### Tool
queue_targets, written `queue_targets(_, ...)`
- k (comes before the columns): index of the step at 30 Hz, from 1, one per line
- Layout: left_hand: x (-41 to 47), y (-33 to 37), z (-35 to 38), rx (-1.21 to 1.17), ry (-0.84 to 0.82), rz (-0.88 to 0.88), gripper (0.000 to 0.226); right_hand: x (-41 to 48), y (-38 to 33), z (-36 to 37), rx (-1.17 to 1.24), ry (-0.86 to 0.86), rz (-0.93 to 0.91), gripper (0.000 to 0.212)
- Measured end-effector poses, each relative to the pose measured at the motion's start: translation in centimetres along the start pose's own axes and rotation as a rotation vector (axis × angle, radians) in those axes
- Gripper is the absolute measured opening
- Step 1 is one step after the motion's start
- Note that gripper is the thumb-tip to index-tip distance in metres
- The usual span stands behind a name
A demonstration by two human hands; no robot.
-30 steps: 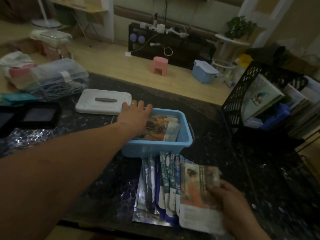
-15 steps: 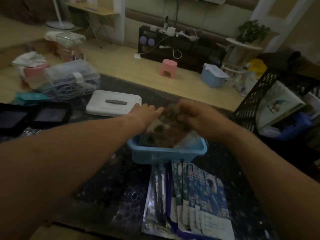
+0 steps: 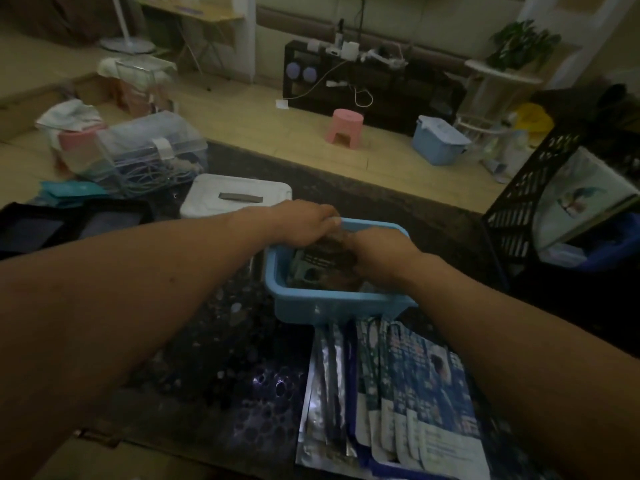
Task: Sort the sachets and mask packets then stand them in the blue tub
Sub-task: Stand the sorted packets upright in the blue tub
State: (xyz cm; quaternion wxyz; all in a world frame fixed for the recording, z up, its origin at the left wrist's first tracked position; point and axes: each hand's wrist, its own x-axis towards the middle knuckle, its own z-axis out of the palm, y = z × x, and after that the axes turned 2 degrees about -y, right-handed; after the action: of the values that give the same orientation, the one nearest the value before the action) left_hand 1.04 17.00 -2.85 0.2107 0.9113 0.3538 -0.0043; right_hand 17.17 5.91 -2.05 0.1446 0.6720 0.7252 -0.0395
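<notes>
The blue tub [image 3: 329,308] stands on the dark table, and both my hands are in it. My left hand [image 3: 304,221] reaches over its far left rim, fingers curled over the tops of the mask packets [image 3: 310,266] leaning inside. My right hand [image 3: 377,251] is down in the tub's right half and grips an orange-brown mask packet against that stack; its fingertips are hidden. In front of the tub lie a fan of several blue mask packets [image 3: 422,400] and some silver sachets [image 3: 325,386].
A white lid [image 3: 235,199] lies behind the tub on the left. A clear plastic box [image 3: 149,147] of cables and black trays [image 3: 69,223] sit further left. At the right stands a black mesh rack [image 3: 519,202] with books.
My right hand lifted the orange packet from the fanned pile and carried it into the tub. My left hand stayed on the packets there, its fingers now curled.
</notes>
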Motion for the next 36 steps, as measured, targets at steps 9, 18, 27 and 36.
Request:
queue_targets(9, -0.7, 0.7, -0.4, 0.152, -0.083, 0.026, 0.091, 0.2, -1.6, 0.7, -0.076, 0.071, 0.083, 0.041)
queue_targets(18, -1.3, 0.9, 2.3, 0.463, 0.167, -0.013, 0.088, -9.3, 2.5, 0.2, 0.630, 0.721, 0.344, 0.019)
queue_targets(27, -1.6, 1.3, 2.3, 0.498, 0.180, -0.047, 0.093, -21.9, 2.5, 12.7, 0.733, -0.248, 0.937, 0.111)
queue_targets(36, -1.9, 1.9, 2.0, 0.490, 0.165, -0.056, 0.098, -20.6, -0.8, 11.8, 0.843, -0.176, 0.758, 0.097)
